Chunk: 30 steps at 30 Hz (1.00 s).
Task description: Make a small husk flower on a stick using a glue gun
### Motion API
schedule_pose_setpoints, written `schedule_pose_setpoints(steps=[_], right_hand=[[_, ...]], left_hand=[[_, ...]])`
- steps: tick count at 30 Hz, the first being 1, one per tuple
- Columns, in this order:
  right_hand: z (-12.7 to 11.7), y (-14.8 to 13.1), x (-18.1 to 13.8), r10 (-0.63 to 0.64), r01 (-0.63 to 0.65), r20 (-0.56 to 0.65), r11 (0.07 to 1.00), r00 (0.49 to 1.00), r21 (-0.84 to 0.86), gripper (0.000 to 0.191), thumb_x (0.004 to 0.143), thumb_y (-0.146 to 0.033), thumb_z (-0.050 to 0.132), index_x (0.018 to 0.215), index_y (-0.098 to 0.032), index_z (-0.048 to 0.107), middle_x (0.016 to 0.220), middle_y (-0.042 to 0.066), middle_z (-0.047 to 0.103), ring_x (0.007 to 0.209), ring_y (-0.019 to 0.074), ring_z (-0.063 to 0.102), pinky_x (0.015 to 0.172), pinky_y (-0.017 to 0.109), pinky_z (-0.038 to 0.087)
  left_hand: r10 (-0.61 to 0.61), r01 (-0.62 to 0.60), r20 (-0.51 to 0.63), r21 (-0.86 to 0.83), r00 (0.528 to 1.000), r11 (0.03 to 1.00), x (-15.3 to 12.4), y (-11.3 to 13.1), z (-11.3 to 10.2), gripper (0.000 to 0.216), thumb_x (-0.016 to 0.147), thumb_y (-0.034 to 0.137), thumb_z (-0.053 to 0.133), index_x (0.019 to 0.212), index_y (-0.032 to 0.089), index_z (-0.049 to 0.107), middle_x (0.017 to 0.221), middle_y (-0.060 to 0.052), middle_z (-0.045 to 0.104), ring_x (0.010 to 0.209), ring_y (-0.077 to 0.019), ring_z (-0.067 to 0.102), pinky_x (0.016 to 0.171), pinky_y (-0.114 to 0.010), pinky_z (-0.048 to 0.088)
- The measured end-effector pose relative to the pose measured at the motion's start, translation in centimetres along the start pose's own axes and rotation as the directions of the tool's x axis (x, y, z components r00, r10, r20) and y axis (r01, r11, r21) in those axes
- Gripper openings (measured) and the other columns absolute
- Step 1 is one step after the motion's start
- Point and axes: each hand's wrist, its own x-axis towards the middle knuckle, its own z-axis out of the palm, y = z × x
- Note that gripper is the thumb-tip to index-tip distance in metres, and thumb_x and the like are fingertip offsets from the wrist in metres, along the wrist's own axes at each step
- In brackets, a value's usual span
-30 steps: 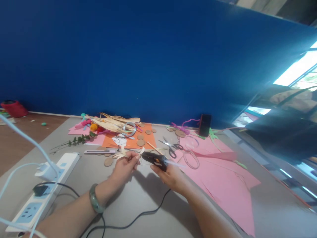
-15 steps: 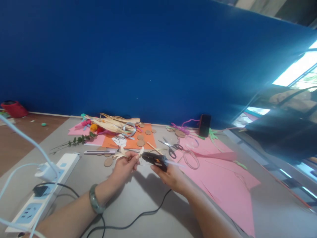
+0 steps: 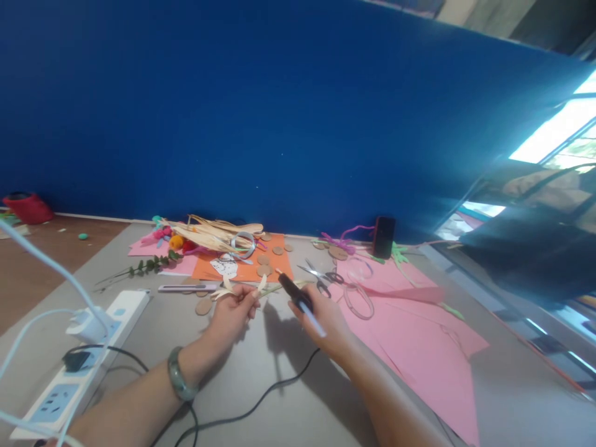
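My left hand (image 3: 231, 312) pinches a small piece made of pale dried leaf strips (image 3: 233, 288) just above the grey table (image 3: 261, 372). A green bangle (image 3: 178, 374) circles that wrist. My right hand (image 3: 323, 323) grips a black glue gun (image 3: 296, 293), its nozzle pointing away toward the orange paper, a little right of the leaf piece. A clear glue stick juts from the back of the gun. The gun's black cord (image 3: 261, 403) trails toward me across the table.
A white power strip (image 3: 79, 360) with plugs lies at the left. Behind my hands sit orange paper (image 3: 242, 264) with cardboard discs, dried leaves, pom-poms, scissors (image 3: 321, 278), a utility knife (image 3: 186, 287), clear rings and a dark phone (image 3: 384, 236). Pink paper (image 3: 419, 335) covers the right. A blue wall stands behind.
My right hand has turned the glue gun, so its nozzle has swung away from the leaf piece and now points toward the orange paper. My left hand has barely moved.
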Motion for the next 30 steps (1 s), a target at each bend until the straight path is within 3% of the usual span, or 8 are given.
schedule_pose_setpoints(steps=[4,8,12,14,18,23,26,30], right_hand=[[0.5,0.6,0.1,0.098,-0.072,0.097,0.966,0.990,-0.247,0.029,0.079,-0.014,0.053,0.108,-0.017,0.050,0.097,0.010,0.064,0.079,0.0221,0.060,0.061,0.027,0.035],[0.5,0.9,-0.1,0.035,0.013,0.176,0.965,0.984,-0.263,0.038,0.069,-0.008,0.060,0.106,-0.015,0.055,0.110,0.014,0.060,0.096,0.0263,0.057,0.075,0.032,0.041],[-0.1,0.4,-0.3,-0.220,0.219,0.111,0.975,0.969,0.026,0.033,0.068,-0.018,0.069,0.102,-0.017,0.064,0.110,0.012,0.062,0.106,0.0282,0.053,0.093,0.040,0.039],[0.0,-0.1,-0.2,-0.186,0.159,0.059,0.938,0.981,0.308,0.023,0.079,-0.030,0.064,0.099,-0.019,0.067,0.103,0.009,0.067,0.100,0.0250,0.058,0.090,0.039,0.042],[1.1,-0.8,0.1,-0.038,-0.034,0.089,0.717,0.995,0.696,0.031,0.083,-0.046,0.060,0.083,-0.017,0.071,0.078,0.005,0.069,0.077,0.0189,0.062,0.077,0.034,0.047],[1.8,-1.1,0.1,0.038,-0.098,0.092,0.534,0.995,0.840,0.032,0.073,-0.045,0.072,0.068,-0.014,0.068,0.064,0.001,0.064,0.064,0.0137,0.057,0.069,0.029,0.044],[1.7,-1.1,0.0,0.080,-0.114,0.085,0.513,0.993,0.851,0.028,0.070,-0.042,0.074,0.066,-0.015,0.066,0.062,0.000,0.063,0.061,0.0126,0.055,0.066,0.028,0.043],[1.5,-0.6,0.3,0.128,-0.053,-0.018,0.528,0.992,0.847,0.025,0.071,-0.039,0.073,0.066,-0.015,0.067,0.064,0.000,0.064,0.063,0.0131,0.055,0.066,0.027,0.042]], left_hand=[[0.020,-0.020,0.016,-0.045,1.000,0.999,-0.2,0.3,-0.1,0.036,0.070,0.050,0.071,0.075,0.016,0.059,0.055,0.004,0.056,0.043,-0.0068,0.045,0.040,-0.018,0.033],[0.041,-0.035,0.062,-0.092,0.997,0.995,-0.6,0.5,0.0,0.032,0.073,0.046,0.070,0.077,0.017,0.058,0.060,0.003,0.059,0.045,-0.0065,0.046,0.041,-0.017,0.033],[0.014,-0.002,0.126,-0.088,0.992,0.996,-1.1,0.4,0.3,0.032,0.072,0.047,0.071,0.076,0.017,0.058,0.059,0.003,0.059,0.043,-0.0068,0.046,0.040,-0.018,0.034],[-0.007,0.021,0.172,-0.081,0.985,0.996,-1.4,0.3,0.5,0.032,0.074,0.047,0.070,0.075,0.017,0.058,0.055,0.004,0.056,0.041,-0.0062,0.044,0.039,-0.018,0.033],[-0.052,0.063,0.246,-0.039,0.968,0.997,-1.9,0.0,0.7,0.032,0.074,0.047,0.069,0.076,0.016,0.059,0.056,0.003,0.057,0.041,-0.0060,0.044,0.038,-0.017,0.033],[-0.103,0.102,0.292,0.016,0.951,0.995,-2.2,-0.4,0.9,0.031,0.075,0.045,0.068,0.075,0.016,0.058,0.053,0.004,0.054,0.040,-0.0068,0.043,0.039,-0.018,0.032],[-0.130,0.126,0.290,0.031,0.948,0.992,-2.2,-0.5,1.1,0.028,0.075,0.043,0.067,0.076,0.017,0.057,0.055,0.003,0.055,0.041,-0.0072,0.044,0.039,-0.018,0.032],[-0.134,0.125,0.250,0.054,0.959,0.991,-2.2,-0.4,1.2,0.021,0.075,0.035,0.067,0.086,0.017,0.060,0.060,0.002,0.057,0.044,-0.0090,0.048,0.041,-0.019,0.037]])
